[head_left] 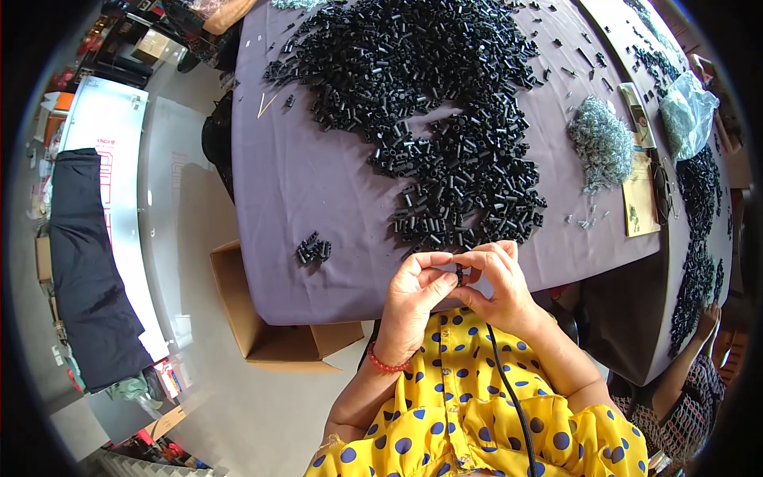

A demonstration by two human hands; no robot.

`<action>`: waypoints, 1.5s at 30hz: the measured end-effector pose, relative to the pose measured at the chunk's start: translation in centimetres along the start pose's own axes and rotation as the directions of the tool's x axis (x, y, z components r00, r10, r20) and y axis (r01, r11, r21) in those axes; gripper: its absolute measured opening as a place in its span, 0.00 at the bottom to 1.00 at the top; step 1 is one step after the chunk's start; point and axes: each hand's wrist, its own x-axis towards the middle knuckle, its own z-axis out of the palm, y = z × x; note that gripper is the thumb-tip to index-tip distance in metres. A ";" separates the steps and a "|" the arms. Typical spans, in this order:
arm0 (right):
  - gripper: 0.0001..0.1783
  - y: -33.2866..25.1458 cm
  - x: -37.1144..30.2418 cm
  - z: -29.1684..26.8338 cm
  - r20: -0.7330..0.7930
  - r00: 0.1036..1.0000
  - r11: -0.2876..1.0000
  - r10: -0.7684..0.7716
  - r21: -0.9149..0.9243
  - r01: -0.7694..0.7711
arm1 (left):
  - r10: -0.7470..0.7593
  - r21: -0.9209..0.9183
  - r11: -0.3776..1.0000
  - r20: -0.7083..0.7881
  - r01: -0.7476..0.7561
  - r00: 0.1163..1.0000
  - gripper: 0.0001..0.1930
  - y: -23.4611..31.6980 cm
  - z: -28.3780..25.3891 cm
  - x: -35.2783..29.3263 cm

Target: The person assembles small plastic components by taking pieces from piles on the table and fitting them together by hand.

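My left hand (419,292) and my right hand (499,282) meet at the table's near edge, fingertips pinched together. Between them is a small black ribbed piece (459,274), mostly covered by my fingers; its exact kind cannot be made out. Just beyond my hands spreads a large heap of short black plastic tube-like parts (469,183). A little cluster of the same black parts (314,249) lies apart to the left. Right of the heap sits a pile of small shiny silvery pieces (600,143).
A purple-grey cloth (310,183) covers the table. An open cardboard box (266,342) stands below its left edge. At right are a yellow notepad (640,195), dark glasses (661,191) and a clear plastic bag (689,115). Another person's hand (707,322) works at the neighbouring table.
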 end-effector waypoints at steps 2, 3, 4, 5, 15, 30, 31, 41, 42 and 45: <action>0.28 0.0 0.0 -0.1 0.002 1.000 1.000 -0.001 0.008 0.001 | 0.004 0.005 1.000 0.008 -0.004 1.000 0.13 0.0 0.0 0.0; 0.28 0.1 -0.1 0.0 -0.005 1.000 1.000 0.004 0.016 -0.004 | 0.010 0.010 1.000 0.014 -0.010 1.000 0.13 0.1 0.0 0.1; 0.28 0.3 -0.2 0.1 -0.014 1.000 1.000 0.007 0.024 -0.007 | 0.010 0.010 1.000 0.016 -0.010 1.000 0.13 0.1 0.0 0.1; 0.28 0.5 -0.3 0.3 -0.015 1.000 1.000 0.007 0.023 -0.007 | -0.007 -0.005 1.000 0.025 0.007 1.000 0.14 0.3 0.1 0.1; 0.27 -0.1 -0.8 1.4 -0.089 0.991 0.976 0.104 0.203 -0.084 | -0.090 -0.171 0.980 0.090 0.104 0.992 0.15 0.5 -0.5 0.4; 0.14 0.0 -0.1 -0.8 0.087 0.991 0.870 0.105 0.474 -0.134 | -0.079 -0.100 0.991 0.123 0.091 0.989 0.18 1.3 -1.0 0.0; 0.10 -0.5 -0.3 -0.9 0.151 0.960 0.751 0.237 0.599 -0.280 | -0.080 -0.100 0.991 0.124 0.092 0.989 0.18 1.5 -1.0 0.1; 0.05 -0.4 -0.3 -0.5 0.171 0.946 0.709 0.275 0.628 -0.320 | -0.130 0.044 0.991 0.182 0.124 0.975 0.18 1.9 -0.6 0.1; 0.05 -0.5 -0.2 -0.6 0.171 0.946 0.710 0.275 0.627 -0.320 | -0.121 0.062 0.992 0.176 0.111 0.977 0.18 1.9 -0.5 0.1; 0.04 -0.6 -0.1 -0.5 0.061 0.986 0.885 0.154 0.435 -0.165 | -0.073 0.136 0.990 0.195 0.046 0.978 0.18 1.7 -0.7 0.2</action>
